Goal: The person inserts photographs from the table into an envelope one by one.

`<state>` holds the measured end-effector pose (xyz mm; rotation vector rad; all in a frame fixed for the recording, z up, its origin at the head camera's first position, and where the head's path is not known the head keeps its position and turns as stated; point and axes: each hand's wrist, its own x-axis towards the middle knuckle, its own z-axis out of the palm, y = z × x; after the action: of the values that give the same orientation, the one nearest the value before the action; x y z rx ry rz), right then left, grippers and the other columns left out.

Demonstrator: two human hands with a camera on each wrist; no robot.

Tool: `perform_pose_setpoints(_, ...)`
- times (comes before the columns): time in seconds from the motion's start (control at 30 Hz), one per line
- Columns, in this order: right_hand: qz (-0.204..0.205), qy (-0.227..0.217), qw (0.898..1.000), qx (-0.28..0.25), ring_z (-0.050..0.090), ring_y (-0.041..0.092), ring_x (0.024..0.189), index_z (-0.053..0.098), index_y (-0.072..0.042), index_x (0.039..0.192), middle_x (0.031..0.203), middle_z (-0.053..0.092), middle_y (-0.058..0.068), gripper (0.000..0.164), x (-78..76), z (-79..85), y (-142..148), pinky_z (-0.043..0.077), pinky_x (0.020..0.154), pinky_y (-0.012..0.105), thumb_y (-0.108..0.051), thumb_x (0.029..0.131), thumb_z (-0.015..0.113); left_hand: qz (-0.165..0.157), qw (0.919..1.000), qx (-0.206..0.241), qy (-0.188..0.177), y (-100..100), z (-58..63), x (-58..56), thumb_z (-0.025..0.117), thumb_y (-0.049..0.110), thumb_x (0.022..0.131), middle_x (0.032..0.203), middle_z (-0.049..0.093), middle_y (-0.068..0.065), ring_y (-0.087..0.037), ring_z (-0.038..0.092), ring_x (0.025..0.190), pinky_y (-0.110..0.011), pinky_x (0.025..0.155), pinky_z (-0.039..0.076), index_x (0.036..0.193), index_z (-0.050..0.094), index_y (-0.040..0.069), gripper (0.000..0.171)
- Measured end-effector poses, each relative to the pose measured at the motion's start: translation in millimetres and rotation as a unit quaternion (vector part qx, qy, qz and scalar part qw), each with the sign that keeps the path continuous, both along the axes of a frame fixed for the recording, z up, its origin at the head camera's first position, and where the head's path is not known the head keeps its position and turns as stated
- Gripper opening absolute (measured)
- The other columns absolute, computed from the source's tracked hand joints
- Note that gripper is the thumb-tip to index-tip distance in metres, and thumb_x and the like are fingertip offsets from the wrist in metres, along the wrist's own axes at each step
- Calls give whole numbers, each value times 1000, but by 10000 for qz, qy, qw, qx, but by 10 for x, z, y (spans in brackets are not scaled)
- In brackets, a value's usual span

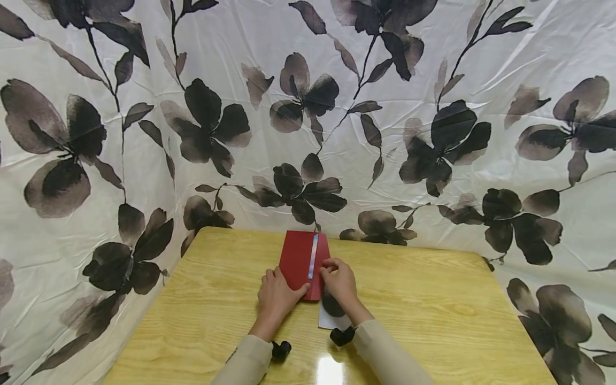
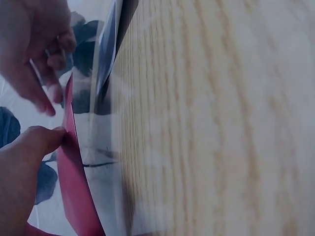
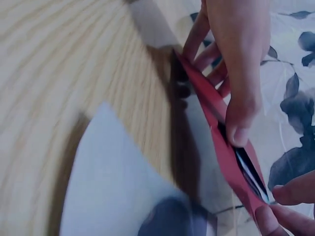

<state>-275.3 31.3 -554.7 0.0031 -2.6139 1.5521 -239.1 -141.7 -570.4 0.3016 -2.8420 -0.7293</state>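
A red folded paper (image 1: 295, 254) lies on the wooden table, with a narrow pale-blue strip (image 1: 313, 256) showing along its right part. My left hand (image 1: 278, 293) grips its lower left side, the thumb over the front face. At the right edge, beside the strip, my right hand (image 1: 340, 280) has its fingers curled. In the right wrist view, fingertips of the right hand (image 3: 290, 211) pinch the end of the red paper by a shiny dark slit (image 3: 248, 169). The left thumb (image 3: 239, 135) presses near the slit's other end.
A white sheet with a dark print (image 1: 329, 321) lies under my right wrist, partly beneath the red paper. The wooden table (image 1: 428, 310) meets a floral cloth (image 1: 366, 160) hanging behind it. Black wrist mounts (image 1: 342, 337) sit at both cuffs.
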Motion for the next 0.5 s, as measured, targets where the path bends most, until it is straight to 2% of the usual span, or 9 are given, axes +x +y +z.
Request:
perform_pose_setpoints(0.2,29,68,9998,176,64,14,71,77,-4,118,89,69,5,22,97,-40,198,50,61,31,-13,97,78,40,10000,60,-16,3,-10,2,87,65,77,117,56,-23,-35,57,103,-52,79,57,139,54,-9,102)
perform_pose_setpoints(0.3,39,47,9995,302,61,14,73,77,-4,120,89,68,3,25,156,-58,303,49,64,33,-13,97,79,32,10000,81,-4,0,-25,-2,87,65,77,116,56,-22,-34,57,102,-52,78,57,138,54,-9,101)
perform_pose_setpoints(0.5,134,-128,9991,369,54,15,68,72,0,127,91,67,5,34,273,-63,487,42,58,30,-13,97,79,-4,9999,123,-33,7,-13,-9,88,64,77,115,56,-22,-34,57,102,-52,78,57,137,54,-9,101)
